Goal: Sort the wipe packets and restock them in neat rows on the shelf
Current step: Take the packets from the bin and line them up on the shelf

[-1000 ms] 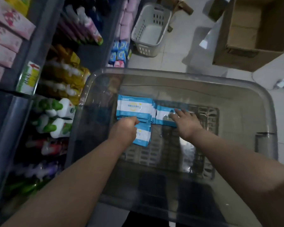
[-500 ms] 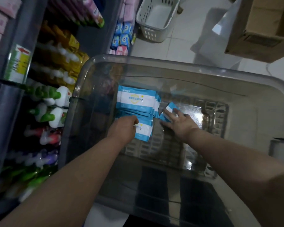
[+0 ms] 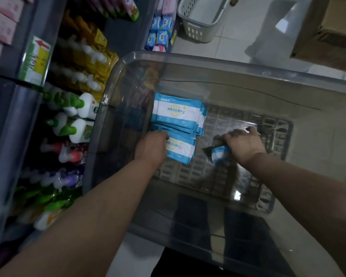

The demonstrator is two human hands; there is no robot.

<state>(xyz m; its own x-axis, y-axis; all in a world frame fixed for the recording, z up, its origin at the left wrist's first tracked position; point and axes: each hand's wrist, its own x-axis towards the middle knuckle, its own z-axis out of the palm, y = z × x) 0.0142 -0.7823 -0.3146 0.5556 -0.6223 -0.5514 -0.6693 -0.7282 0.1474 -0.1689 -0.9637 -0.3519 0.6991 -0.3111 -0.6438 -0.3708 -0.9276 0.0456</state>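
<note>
Both my hands reach into a large clear plastic bin (image 3: 208,62). A stack of blue-and-white wipe packets (image 3: 177,111) lies at the bin's left side. My left hand (image 3: 151,146) grips the left edge of the nearest packets (image 3: 181,149) in that stack. My right hand (image 3: 243,143) is curled round one or two packets (image 3: 220,154), blurred, held apart from the stack over the ribbed bin floor. How many packets it holds is unclear.
The shelf (image 3: 12,80) stands on the left with green-capped bottles (image 3: 82,108), yellow packs and pink boxes. A white laundry basket (image 3: 200,21) and a cardboard box (image 3: 328,35) sit on the tiled floor beyond the bin.
My right hand pulled packets away from the stack, moving right and toward me. My left hand stayed on the stack's near packets. The camera tipped lower.
</note>
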